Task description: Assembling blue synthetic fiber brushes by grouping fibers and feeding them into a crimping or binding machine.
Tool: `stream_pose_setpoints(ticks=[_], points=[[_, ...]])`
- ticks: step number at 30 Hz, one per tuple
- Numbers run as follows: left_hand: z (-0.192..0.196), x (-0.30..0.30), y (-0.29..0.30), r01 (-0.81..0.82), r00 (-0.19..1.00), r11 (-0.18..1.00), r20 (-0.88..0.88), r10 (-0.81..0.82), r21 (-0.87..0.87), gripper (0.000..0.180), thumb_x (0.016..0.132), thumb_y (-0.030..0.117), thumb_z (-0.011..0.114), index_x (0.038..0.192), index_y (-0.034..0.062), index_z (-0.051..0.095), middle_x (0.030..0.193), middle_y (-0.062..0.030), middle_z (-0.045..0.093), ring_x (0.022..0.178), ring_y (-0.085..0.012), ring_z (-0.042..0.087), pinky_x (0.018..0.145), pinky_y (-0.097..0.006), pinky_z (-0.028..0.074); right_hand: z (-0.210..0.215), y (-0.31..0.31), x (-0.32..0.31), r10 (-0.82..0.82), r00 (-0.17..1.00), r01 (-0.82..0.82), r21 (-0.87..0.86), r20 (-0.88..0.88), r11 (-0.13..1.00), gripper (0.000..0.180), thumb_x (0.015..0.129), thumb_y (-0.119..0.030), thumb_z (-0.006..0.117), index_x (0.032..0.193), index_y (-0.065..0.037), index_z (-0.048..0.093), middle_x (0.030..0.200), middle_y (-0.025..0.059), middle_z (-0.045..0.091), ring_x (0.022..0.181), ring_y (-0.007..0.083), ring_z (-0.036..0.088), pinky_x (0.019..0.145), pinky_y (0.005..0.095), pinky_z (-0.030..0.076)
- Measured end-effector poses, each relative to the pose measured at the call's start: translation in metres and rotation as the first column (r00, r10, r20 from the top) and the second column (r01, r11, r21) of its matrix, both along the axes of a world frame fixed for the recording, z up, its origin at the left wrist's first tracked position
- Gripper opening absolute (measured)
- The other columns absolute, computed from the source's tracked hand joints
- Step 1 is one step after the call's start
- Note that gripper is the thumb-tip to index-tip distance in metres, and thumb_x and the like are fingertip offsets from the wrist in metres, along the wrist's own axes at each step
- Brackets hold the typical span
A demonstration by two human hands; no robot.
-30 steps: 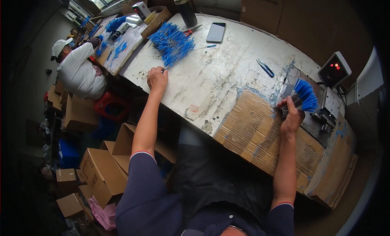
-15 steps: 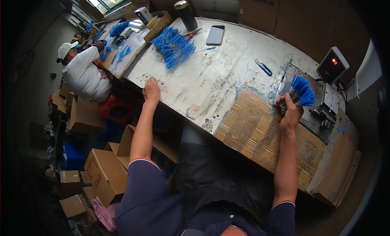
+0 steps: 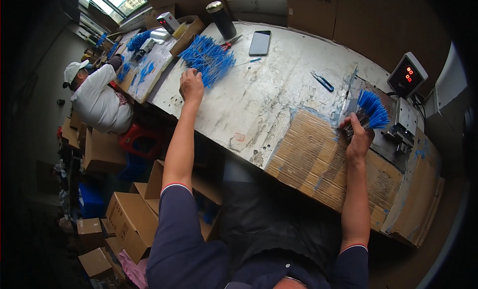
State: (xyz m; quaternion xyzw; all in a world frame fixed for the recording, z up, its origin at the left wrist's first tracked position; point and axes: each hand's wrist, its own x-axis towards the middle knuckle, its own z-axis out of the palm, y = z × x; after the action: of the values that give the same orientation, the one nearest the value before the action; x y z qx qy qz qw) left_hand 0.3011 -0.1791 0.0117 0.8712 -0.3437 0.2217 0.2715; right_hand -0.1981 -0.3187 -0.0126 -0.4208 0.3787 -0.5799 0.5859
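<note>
My left hand (image 3: 191, 85) reaches far across the worn white table (image 3: 279, 85) and rests on the near edge of a loose pile of blue-tipped thin sticks (image 3: 209, 57). My right hand (image 3: 359, 137) grips a fanned bundle of the same blue-tipped sticks (image 3: 371, 110), holding it over the metal platform of a scale (image 3: 398, 134) at the right end of the table. A sheet of corrugated cardboard (image 3: 318, 159) lies under my right wrist.
A scale display with red digits (image 3: 407, 75), a dark phone (image 3: 260, 42), a blue pen (image 3: 322, 81), red-handled scissors (image 3: 230, 41) and a dark cylinder (image 3: 221, 19) sit on the table. Another person in white (image 3: 97, 102) works at the left. Cardboard boxes (image 3: 129, 219) stand on the floor.
My left hand has stretched farther forward and now touches the pile of blue sticks. My right hand keeps its bundle by the scale, shifted slightly.
</note>
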Motion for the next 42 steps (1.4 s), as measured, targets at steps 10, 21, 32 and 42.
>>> stream_pose_setpoints(ticks=[10, 21, 32, 42], points=[[-0.04, -0.048, -0.131, 0.331, 0.861, 0.888, 0.284, -0.423, 0.32, 0.012, 0.086, 0.018, 0.071, 0.098, 0.0142, 0.073, 0.104, -0.0065, 0.067, 0.101, -0.0278, 0.061, 0.088, -0.041, 0.048, 0.001, -0.001, 0.0, -0.003, 1.0, 0.003, -0.001, 0.013, 1.0, 0.013, 0.092, -0.008, 0.069, 0.082, 0.0, 0.068, 0.073, 0.0063, 0.067, 0.062, 0.0177, 0.064, 0.062, 0.0317, 0.052], [-0.052, -0.055, -0.159, 0.276, 0.862, 0.849, 0.275, -0.426, 0.45, 0.008, 0.092, 0.016, 0.064, 0.099, 0.0107, 0.063, 0.101, -0.0099, 0.065, 0.101, -0.0291, 0.059, 0.083, -0.042, 0.047, 0.003, -0.005, -0.003, -0.026, 1.0, 0.025, 0.029, 0.007, 0.999, 0.009, 0.092, -0.006, 0.069, 0.086, 0.0, 0.068, 0.074, 0.0064, 0.068, 0.064, 0.0178, 0.065, 0.064, 0.0316, 0.053], [-0.013, -0.084, -0.092, 0.384, 0.922, 0.916, 0.107, -0.373, -0.12, 0.021, 0.089, 0.017, 0.072, 0.105, 0.0056, 0.066, 0.103, -0.0133, 0.066, 0.099, -0.0313, 0.062, 0.088, -0.042, 0.048, 0.004, 0.011, 0.004, -0.06, 0.996, 0.057, -0.036, -0.069, 0.998, 0.007, 0.093, -0.006, 0.069, 0.087, -0.001, 0.067, 0.077, 0.0052, 0.067, 0.069, 0.0161, 0.064, 0.068, 0.0308, 0.051], [-0.006, -0.316, -0.077, 0.598, -0.58, 0.025, -0.453, -0.677, -0.801, 0.063, 0.072, 0.01, 0.087, 0.131, 0.0069, 0.062, 0.124, -0.0041, 0.066, 0.116, -0.0135, 0.059, 0.104, -0.034, 0.048, -0.057, 0.006, 0.012, 0.545, 0.795, -0.576, 0.049, 0.267, 0.816, 0.027, 0.093, -0.011, 0.069, 0.118, -0.003, 0.061, 0.114, 0.0055, 0.062, 0.095, 0.016, 0.063, 0.084, 0.0295, 0.052]])
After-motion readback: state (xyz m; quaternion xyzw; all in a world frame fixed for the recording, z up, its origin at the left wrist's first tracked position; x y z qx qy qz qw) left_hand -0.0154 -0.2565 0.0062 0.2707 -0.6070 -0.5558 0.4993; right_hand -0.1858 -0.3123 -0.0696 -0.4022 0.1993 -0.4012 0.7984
